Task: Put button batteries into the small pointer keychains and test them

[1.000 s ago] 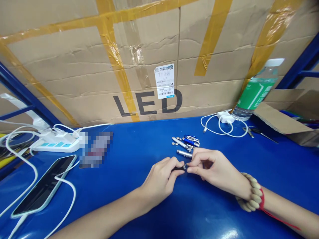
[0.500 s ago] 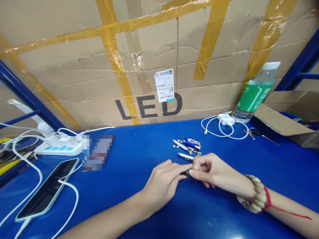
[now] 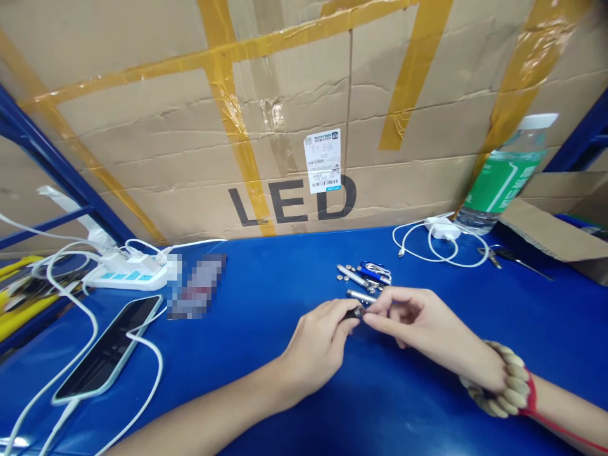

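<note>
My left hand (image 3: 316, 342) is closed around a small black cylinder (image 3: 351, 313) with a shiny metal end, mostly hidden by the fingers. At that metal end, the thumb and forefinger of my right hand (image 3: 422, 323) are pinched together; whatever lies between them is too small to make out. Just beyond the fingers lies a silver pen-shaped tube (image 3: 360, 296), partly covered by my right hand. Farther back are a second silver tube (image 3: 351, 276), a blue tube with a white cord (image 3: 376, 273) and several small round metal discs like button cells (image 3: 340, 277).
A phone (image 3: 111, 348) with a white cable and a power strip (image 3: 130, 277) occupy the left side. At the back right stand a water bottle (image 3: 506, 177), a charger (image 3: 443, 228), keys (image 3: 494, 258) and an open carton (image 3: 553, 234). A large taped cardboard box (image 3: 285, 76) borders the table behind.
The camera view has shifted, so the scene sits a little farther right. My fingers have moved slightly, and more of the black cylinder with its metal end now shows between my hands.
</note>
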Motion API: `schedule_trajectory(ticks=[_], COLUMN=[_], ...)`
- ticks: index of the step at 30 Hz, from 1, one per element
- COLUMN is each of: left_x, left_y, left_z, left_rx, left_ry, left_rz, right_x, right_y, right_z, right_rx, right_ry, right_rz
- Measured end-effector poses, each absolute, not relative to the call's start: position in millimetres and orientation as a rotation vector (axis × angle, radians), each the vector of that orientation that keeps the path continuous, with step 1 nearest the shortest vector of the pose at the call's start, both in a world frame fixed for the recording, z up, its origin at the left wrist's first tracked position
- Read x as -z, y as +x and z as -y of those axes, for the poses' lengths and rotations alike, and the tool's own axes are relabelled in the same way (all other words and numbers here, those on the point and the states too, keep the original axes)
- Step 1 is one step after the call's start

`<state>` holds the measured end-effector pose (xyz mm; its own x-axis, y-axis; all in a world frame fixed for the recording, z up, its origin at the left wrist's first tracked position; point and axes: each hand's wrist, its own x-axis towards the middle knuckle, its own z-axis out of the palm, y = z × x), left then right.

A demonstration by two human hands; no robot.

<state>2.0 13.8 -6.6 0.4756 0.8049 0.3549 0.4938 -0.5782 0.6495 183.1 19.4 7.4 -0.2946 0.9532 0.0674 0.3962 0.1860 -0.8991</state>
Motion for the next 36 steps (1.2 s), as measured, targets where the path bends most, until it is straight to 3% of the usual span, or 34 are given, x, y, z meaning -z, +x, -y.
schedule_trajectory(ticks=[4,10,24,36], left_x=[3.6,3.5,5.5,12.2], left_y=[1.4,1.8,0.5,-1.3], left_z=[-14.9,-13.6,-11.2,-13.6], left_rx=[-0.866,-0.829,-0.777,-0.866], left_ry=[2.154,2.154,2.411,2.435], left_rz=[-1.114,-1.099,-1.054,-0.944], right_x=[-5.5,-8.4,-8.7,-0.8], right_y=[185.7,187.1,187.4,191.7], right_z=[-20.4,-19.8,-18.5,-19.4], right_rx=[-0.746,-0.616,-0.940,-0.727], right_ry=[-1.139,-1.016,-1.072,-1.017], right_rz=[1.878,1.949,1.897,2.076])
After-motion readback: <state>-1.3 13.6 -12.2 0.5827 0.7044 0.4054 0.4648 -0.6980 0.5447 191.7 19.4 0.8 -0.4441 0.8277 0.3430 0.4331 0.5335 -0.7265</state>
